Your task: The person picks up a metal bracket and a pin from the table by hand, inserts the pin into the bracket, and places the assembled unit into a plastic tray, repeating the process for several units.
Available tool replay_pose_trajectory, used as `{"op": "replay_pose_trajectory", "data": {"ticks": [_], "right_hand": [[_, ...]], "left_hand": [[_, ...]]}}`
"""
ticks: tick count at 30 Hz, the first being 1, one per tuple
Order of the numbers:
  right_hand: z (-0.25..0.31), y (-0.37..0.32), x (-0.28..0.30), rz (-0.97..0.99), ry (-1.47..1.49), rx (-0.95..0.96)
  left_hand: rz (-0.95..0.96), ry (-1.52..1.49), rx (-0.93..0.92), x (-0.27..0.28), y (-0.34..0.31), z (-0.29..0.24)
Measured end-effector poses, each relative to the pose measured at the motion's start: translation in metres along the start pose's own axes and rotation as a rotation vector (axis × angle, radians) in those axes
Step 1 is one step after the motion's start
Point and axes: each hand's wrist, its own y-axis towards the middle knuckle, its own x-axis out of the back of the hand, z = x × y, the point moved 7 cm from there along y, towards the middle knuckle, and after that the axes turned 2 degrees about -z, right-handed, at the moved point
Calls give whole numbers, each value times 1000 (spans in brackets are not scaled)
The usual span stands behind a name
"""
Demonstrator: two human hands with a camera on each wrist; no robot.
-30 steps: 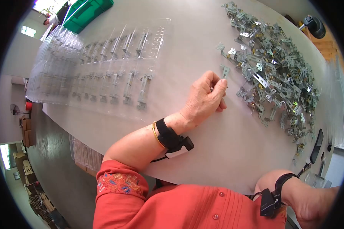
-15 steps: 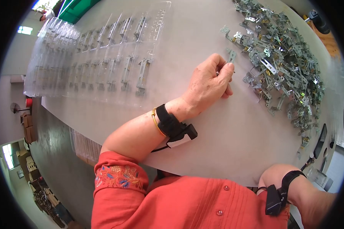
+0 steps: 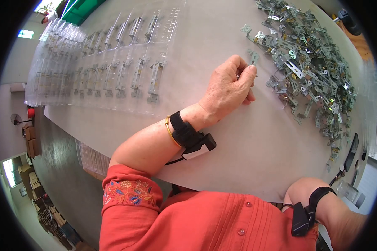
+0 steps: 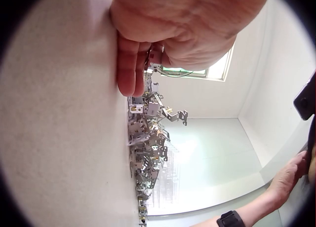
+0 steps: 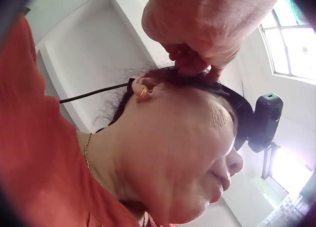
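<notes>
My left hand pinches a small flat metal bracket between thumb and fingers, close over the table, left of a heap of similar metal brackets. In the left wrist view, the curled fingers cover most of the held piece. My right hand is raised to the side of the head, its bent fingertips at the hair and the dark headband above the ear. I cannot tell whether those fingers pinch anything. In the head view only the right forearm shows, at the lower right.
Stacked clear plastic trays hold rows of metal brackets on the left of the table. A green crate stands behind them. A phone-like dark object lies near the right edge. More clear trays sit below the left table edge.
The head view has shifted, so the table things sit higher in it. My left hand still pinches the bracket, almost still. The right arm stays raised.
</notes>
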Motion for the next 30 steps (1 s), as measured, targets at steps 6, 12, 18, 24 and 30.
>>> {"op": "replay_pose_trajectory", "data": {"ticks": [6, 12, 18, 24, 30], "right_hand": [[126, -48, 28, 69, -31, 34], [129, -55, 24, 294, -363, 283], [138, -44, 44, -183, -74, 117], [147, -49, 42, -87, 0, 135], [168, -54, 45, 3, 28, 42]], "left_hand": [[6, 27, -3, 1, 0, 0], [6, 68, 10, 1, -5, -11], [23, 271, 134, 1, -10, -17], [24, 423, 85, -1, -10, -26], [-29, 722, 73, 3, -10, -36]]}}
